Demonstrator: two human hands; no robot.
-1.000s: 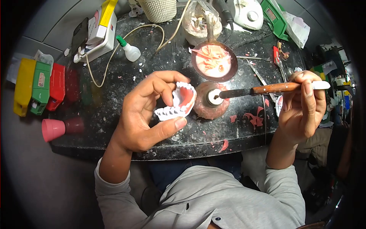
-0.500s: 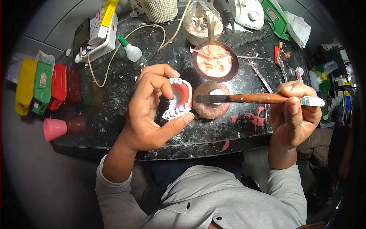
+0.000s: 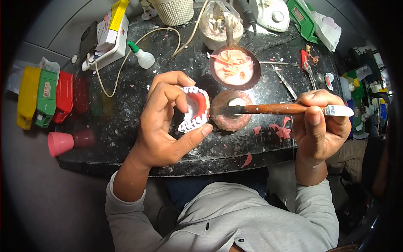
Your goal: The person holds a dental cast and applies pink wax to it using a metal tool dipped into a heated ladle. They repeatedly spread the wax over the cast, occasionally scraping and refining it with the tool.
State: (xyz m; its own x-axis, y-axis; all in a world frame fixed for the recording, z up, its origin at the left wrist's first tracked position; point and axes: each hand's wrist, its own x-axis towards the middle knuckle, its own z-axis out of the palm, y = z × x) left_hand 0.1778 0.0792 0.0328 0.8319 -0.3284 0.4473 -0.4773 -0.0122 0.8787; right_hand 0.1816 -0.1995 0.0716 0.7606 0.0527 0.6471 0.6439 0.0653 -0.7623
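My left hand [image 3: 161, 122] is closed around a white dental cast [image 3: 194, 122], thumb at its lower edge and fingers at its upper side. Pink-red wax [image 3: 200, 103] lines the inside of the cast's arch of teeth. Between the thumb and fingers of my right hand [image 3: 321, 126] is a wax knife [image 3: 273, 109], held level, with a wooden handle and a whitish rear end. Its dark blade points left, and the tip reaches the right edge of the cast. Behind the blade stands a round, pink-crusted burner [image 3: 231, 119] with a pale metal centre.
A small pan [image 3: 252, 77] of pink and white wax lies beyond the burner. Pink wax scraps [image 3: 282, 130] are scattered right of it. Metal tools [image 3: 285, 82], a green-capped bottle [image 3: 145, 59] and a looping cable [image 3: 121, 69] lie farther back. At left are a pink cup [image 3: 60, 143] and coloured bins [image 3: 46, 96].
The wax knife has moved slightly left with my right hand, bringing its blade tip to the cast's edge. My left hand and the cast have barely moved.
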